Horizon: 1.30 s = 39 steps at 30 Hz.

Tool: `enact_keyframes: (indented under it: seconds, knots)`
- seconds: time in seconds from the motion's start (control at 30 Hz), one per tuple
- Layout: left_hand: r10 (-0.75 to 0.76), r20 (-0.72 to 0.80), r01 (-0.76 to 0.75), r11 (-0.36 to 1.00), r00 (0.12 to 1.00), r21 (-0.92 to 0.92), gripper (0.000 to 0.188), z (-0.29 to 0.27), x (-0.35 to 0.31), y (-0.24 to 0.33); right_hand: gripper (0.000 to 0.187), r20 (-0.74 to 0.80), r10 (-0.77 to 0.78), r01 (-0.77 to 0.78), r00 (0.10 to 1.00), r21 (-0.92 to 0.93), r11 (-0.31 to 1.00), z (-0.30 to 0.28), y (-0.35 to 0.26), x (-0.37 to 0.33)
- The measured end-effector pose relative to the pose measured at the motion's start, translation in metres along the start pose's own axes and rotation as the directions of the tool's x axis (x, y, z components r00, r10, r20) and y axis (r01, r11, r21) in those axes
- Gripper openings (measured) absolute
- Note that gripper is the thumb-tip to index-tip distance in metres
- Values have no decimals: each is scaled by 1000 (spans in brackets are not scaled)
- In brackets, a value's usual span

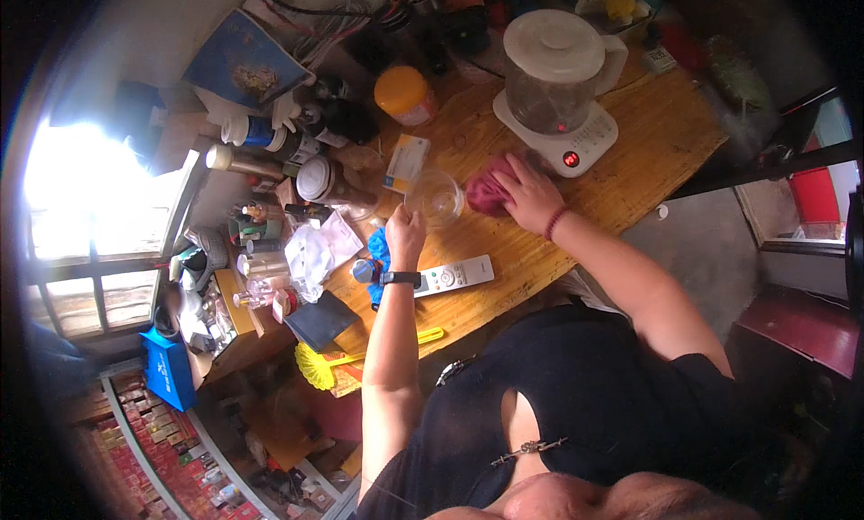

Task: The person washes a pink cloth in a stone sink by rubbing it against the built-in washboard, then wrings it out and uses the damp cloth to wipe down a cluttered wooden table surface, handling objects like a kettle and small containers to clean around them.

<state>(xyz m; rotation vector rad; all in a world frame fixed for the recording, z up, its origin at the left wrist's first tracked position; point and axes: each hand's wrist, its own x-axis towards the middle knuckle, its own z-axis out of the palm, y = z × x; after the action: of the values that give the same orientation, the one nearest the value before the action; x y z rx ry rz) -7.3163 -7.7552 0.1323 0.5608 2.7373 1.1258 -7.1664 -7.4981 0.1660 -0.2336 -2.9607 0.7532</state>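
Note:
My left hand [406, 236] is closed on the edge of a clear see-through cup [438, 200], held just above the wooden table or touching it; which one I cannot tell. Pressed on a bunched dark red cloth [487, 187], my right hand [533, 194] has its fingers bent over it on the tabletop [517, 241]. Behind that hand stands an electric kettle [551, 83] with a white lid, on a white base [589, 142] with a lit red display. A white remote control [456, 275] lies near my left wrist.
A jar with an orange lid [402, 91] and a small white-and-yellow box [408, 162] stand farther back. Left of my arm are a white plastic bag [309, 261], a blue cloth [378, 244], a black folder [321, 321] and a yellow fly swatter [315, 365] at the table's edge.

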Motion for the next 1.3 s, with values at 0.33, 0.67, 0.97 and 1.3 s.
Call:
enact_keyframes:
  seconds: [0.33, 0.67, 0.97, 1.3]
  knots:
    - [-258, 29, 247, 881, 966, -403, 12, -50, -13, 86, 54, 82, -360, 351, 929, 111, 930, 26, -4, -28]
    - [-96, 174, 132, 969, 980, -211, 10, -7, -28, 135, 79, 278, -17, -266, 960, 933, 242, -60, 19, -57]
    - [260, 242, -221, 959, 935, -178, 18, 62, -48, 259, 55, 259, 317, -375, 912, 839, 394, -99, 56, -87]
    - [407, 344, -384, 913, 846, -135, 28, 68, -24, 288, 55, 46, 626, -441, 779, 749, 495, -138, 231, -113]
